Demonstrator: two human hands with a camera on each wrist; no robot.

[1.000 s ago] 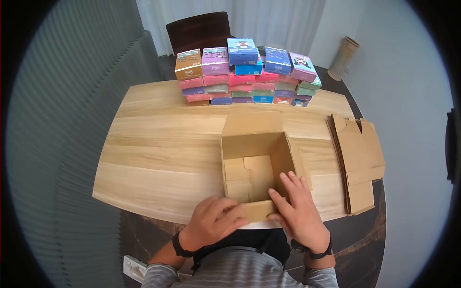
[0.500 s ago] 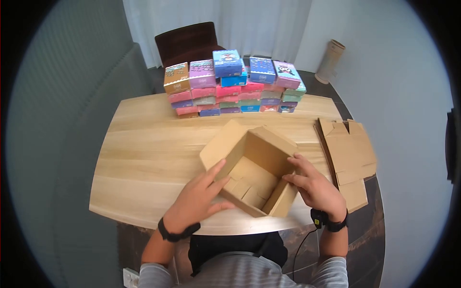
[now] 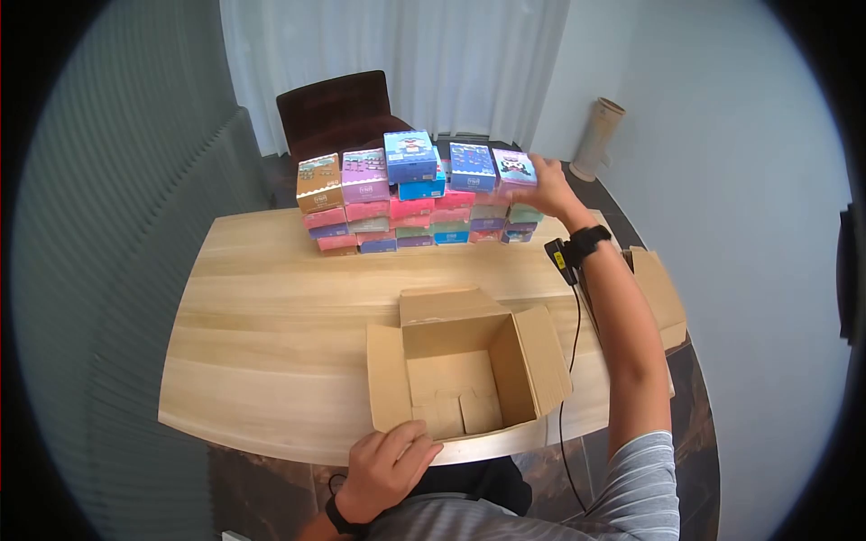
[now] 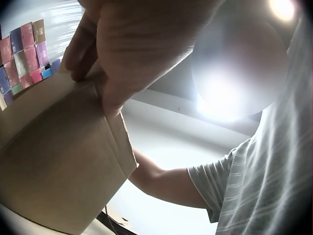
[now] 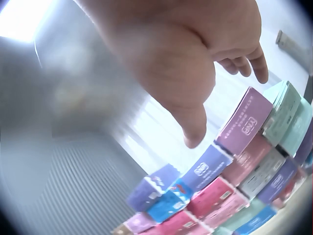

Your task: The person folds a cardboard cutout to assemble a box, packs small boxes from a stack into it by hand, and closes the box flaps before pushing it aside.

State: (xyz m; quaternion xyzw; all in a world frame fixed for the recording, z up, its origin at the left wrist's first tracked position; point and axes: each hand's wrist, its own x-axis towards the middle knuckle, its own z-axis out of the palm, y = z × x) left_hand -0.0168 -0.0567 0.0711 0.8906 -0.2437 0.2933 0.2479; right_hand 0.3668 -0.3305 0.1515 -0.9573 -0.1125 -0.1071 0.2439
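Note:
An open cardboard box [image 3: 456,338] stands at the near edge of the table, its flaps folded outward. My left hand [image 3: 388,469] grips its near left corner; in the left wrist view the fingers and thumb pinch the cardboard wall [image 4: 54,147]. My right arm is stretched out across the table. At the right end of a stack of small colourful boxes, the right hand [image 3: 552,191] is at a light purple box [image 3: 514,167] with a dark cartoon figure on top. The right wrist view shows its fingers and thumb spread over that purple box [image 5: 246,120], holding nothing.
The stack holds several rows, with a blue box [image 3: 411,158] highest. Flattened cardboard [image 3: 658,293] lies at the table's right side, partly behind my arm. A black cable [image 3: 575,352] hangs from my right wrist past the open box. A dark chair [image 3: 334,108] stands behind the table.
The cardboard box has been turned and set down with its flaps spread. My right hand has left it and moved forward to the stack; the left has shifted to the near left corner.

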